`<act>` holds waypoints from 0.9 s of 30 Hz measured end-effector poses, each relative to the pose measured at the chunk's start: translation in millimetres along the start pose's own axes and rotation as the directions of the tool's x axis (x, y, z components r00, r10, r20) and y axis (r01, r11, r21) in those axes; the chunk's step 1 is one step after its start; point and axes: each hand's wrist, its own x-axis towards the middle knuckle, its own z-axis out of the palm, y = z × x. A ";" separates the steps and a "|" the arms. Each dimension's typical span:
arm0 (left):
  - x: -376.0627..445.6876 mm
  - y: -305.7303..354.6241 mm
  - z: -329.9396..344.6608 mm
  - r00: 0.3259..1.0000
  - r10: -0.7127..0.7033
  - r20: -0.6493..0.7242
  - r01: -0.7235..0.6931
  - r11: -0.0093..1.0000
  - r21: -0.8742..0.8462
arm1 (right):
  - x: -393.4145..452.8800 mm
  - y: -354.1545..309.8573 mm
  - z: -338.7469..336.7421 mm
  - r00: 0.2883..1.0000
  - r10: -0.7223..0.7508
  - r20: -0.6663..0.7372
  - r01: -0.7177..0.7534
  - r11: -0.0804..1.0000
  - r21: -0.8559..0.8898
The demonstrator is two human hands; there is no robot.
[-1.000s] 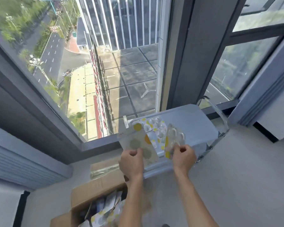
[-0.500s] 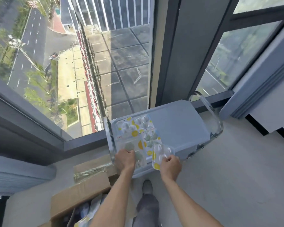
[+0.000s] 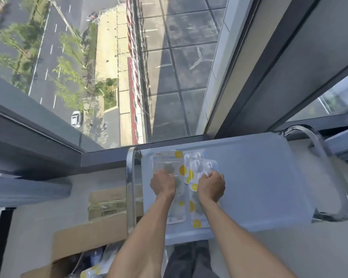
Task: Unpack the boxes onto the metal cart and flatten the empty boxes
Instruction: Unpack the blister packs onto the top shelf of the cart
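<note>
Several flat blister packs with yellow and grey dots lie on the left part of the metal cart's top (image 3: 259,177). My left hand (image 3: 162,184) grips the left pack (image 3: 168,163) with curled fingers. My right hand (image 3: 211,185) pinches the right pack (image 3: 201,163), which holds white hooks under clear plastic. More packs lie under my forearms near the cart's front edge. An open cardboard box (image 3: 84,237) stands on the floor at the lower left, with more dotted packs (image 3: 92,271) inside.
The cart has chrome handles at its left end (image 3: 130,187) and right end (image 3: 329,173). It stands against a floor-to-ceiling window (image 3: 129,67). A flat cardboard piece (image 3: 109,201) lies beside the box. Pale floor lies to the right of the cart.
Both hands have lowered the two packs from mid-air onto the cart top and slid forward over it. The camera has tilted down and moved closer to the cart.
</note>
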 end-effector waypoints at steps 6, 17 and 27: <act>45.0 8.8 31.3 0.998 -0.043 -0.036 0.044 0.998 0.035 | 51.2 -6.6 46.3 0.995 -0.085 0.052 0.089 0.994 -0.069; 33.6 3.0 30.9 0.997 -0.002 -0.080 0.004 0.999 0.036 | 43.6 -2.4 53.5 0.967 -0.049 0.251 0.114 0.962 -0.247; -8.3 -5.9 -8.6 0.973 0.173 -0.150 -0.175 0.985 0.002 | 13.6 -31.6 18.3 0.905 -0.338 0.258 0.400 0.883 -0.246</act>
